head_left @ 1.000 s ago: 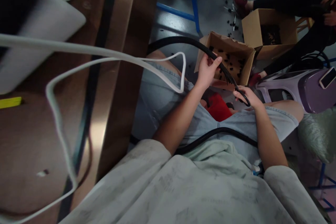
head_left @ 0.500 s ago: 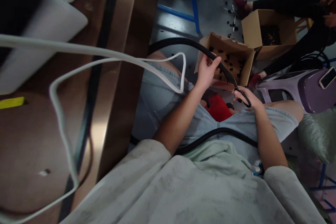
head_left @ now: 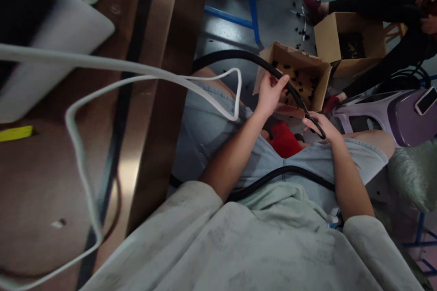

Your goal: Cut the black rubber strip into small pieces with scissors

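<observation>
My left hand (head_left: pixel 271 91) is closed around a black corrugated tube (head_left: pixel 235 53), which arches over from the table side, thumb and fingers pinching it. Further right, my right hand (head_left: pixel 322 126) is closed on a thin black looped piece (head_left: pixel 320 132) at the tube's narrowing end; whether it is a cable or a tool handle I cannot tell. Thin dark strands (head_left: pixel 294 100) hang beside the tube between both hands. Another stretch of black tube (head_left: pixel 283 170) lies across my lap.
At left, a brown table (head_left: pixel 51 182) bears a white cable (head_left: pixel 80 145) that juts over my leg. Open cardboard boxes (head_left: pixel 322 86) with small black pieces stand ahead. A purple stool (head_left: pixel 406 120) carries a phone (head_left: pixel 426 101). Another person's legs (head_left: pixel 372 0) are at upper right.
The loop of the thin black piece at my right hand looks narrower now. My left hand has shifted very slightly right along with the tube.
</observation>
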`<state>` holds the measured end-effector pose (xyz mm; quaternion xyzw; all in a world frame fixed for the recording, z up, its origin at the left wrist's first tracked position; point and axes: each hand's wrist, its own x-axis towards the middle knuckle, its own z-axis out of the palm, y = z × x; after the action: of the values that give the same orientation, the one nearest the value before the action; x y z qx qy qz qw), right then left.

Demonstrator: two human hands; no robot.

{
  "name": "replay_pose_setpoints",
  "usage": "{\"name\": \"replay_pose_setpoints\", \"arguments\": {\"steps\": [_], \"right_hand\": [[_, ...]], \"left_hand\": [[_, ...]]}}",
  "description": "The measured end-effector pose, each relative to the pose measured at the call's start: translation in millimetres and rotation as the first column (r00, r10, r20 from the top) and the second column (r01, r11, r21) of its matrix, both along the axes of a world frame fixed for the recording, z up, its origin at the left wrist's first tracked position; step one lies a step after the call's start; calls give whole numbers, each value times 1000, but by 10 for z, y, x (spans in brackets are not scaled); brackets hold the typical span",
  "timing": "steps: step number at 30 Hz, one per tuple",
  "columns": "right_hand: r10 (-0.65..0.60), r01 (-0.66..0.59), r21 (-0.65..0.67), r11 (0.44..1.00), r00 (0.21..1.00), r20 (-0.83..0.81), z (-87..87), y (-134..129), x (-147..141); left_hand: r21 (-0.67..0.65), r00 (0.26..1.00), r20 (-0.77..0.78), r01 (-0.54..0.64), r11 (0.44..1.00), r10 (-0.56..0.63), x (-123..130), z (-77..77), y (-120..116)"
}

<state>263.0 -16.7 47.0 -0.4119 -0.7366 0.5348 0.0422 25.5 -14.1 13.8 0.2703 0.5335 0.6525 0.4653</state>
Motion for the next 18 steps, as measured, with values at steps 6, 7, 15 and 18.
{"name": "replay_pose_setpoints", "arguments": {"steps": [6, 7, 15, 18], "right_hand": [[-33, 33, 2, 999, 999, 14, -62, 16, 27], [-32, 32, 10, 999, 999, 4, -56, 17, 23], [4, -5, 85, 996, 1000, 13, -64, 59, 14], [-10, 10, 118, 993, 1000, 2, -110, 33, 23]], "left_hand": [[6, 1000, 0, -12, 1000, 12, -23, -20, 3], [6, 1000, 0, -10, 1000, 10, -22, -18, 2], [-4, 1000, 1, 6, 1000, -6, -15, -58, 23], [-6, 1000, 7, -2, 1000, 2, -19, -39, 10]]}}
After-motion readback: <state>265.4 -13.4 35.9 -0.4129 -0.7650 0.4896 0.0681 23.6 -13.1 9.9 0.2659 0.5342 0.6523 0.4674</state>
